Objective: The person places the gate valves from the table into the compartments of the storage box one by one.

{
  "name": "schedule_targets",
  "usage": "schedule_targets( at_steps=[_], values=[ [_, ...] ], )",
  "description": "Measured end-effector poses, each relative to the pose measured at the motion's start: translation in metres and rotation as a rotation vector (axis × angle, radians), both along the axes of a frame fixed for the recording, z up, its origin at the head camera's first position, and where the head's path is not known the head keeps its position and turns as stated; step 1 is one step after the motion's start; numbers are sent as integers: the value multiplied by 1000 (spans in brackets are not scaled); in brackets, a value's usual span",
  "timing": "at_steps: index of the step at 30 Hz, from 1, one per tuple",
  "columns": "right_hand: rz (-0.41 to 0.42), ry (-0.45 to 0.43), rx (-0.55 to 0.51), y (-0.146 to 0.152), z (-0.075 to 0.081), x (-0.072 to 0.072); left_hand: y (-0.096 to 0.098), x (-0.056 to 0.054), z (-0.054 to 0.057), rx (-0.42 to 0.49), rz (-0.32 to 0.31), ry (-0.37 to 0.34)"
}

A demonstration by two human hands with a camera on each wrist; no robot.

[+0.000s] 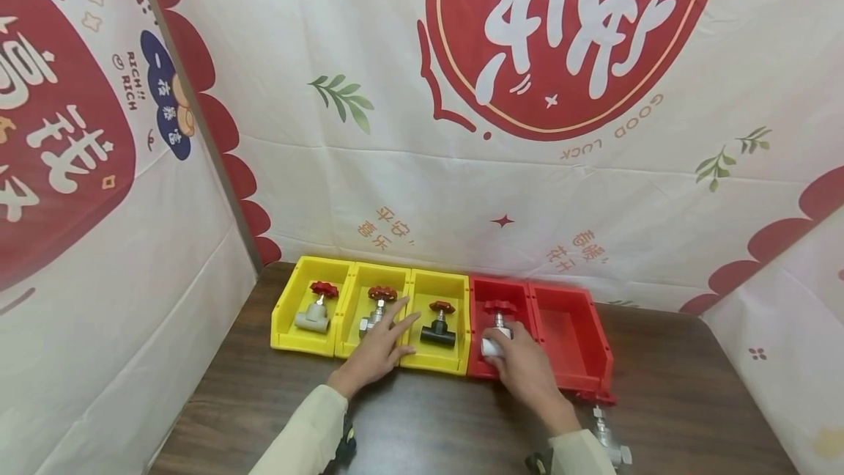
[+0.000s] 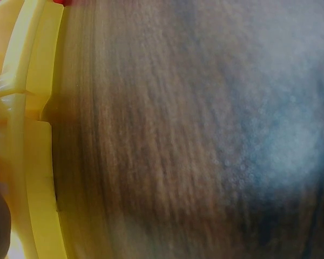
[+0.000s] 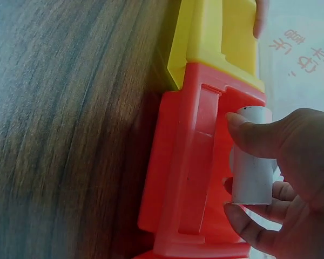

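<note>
My right hand [image 1: 527,369] grips a white valve [image 3: 252,181] by its tube-shaped body, thumb on one side and fingers on the other. That valve, with its red handwheel [image 1: 499,306] upward, is in the left red bin [image 3: 170,178]. My left hand [image 1: 371,355] has its fingers spread over the wall between the middle and right yellow bins. Partly behind it is a metal valve [image 1: 380,306] with a red handwheel. A black valve [image 1: 438,332] lies in the right yellow bin [image 1: 431,363], beside the left fingertips.
A grey valve [image 1: 313,316] lies in the leftmost yellow bin [image 1: 300,343]. The right red bin [image 1: 563,336] adjoins the others in one row. Another metal valve [image 1: 603,431] lies on the brown table [image 1: 428,431], beside the right forearm. Printed cloth [image 1: 369,174] hangs behind the bins.
</note>
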State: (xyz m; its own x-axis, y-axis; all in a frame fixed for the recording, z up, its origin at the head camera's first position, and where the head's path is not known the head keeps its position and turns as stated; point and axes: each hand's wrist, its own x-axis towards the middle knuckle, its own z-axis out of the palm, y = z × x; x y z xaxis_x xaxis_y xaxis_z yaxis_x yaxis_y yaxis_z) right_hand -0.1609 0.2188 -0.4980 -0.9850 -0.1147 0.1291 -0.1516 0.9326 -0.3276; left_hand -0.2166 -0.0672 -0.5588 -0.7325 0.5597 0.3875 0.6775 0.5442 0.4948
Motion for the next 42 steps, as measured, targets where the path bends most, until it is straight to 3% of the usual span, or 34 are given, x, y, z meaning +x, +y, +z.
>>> schedule_targets(
  at_steps=[14,26,33,42],
  values=[
    [-49,-75,-43,-5,-6,-10,0,1,2,0,-4,24],
    [-89,-154,-31,-7,-14,-22,-1,3,1,-5,6,-5],
    [-133,-232,-94,-7,-17,-27,0,1,-1,9,-6,20],
    [-248,-360,-267,-6,-23,-34,0,2,1,1,-8,26]
  ],
)
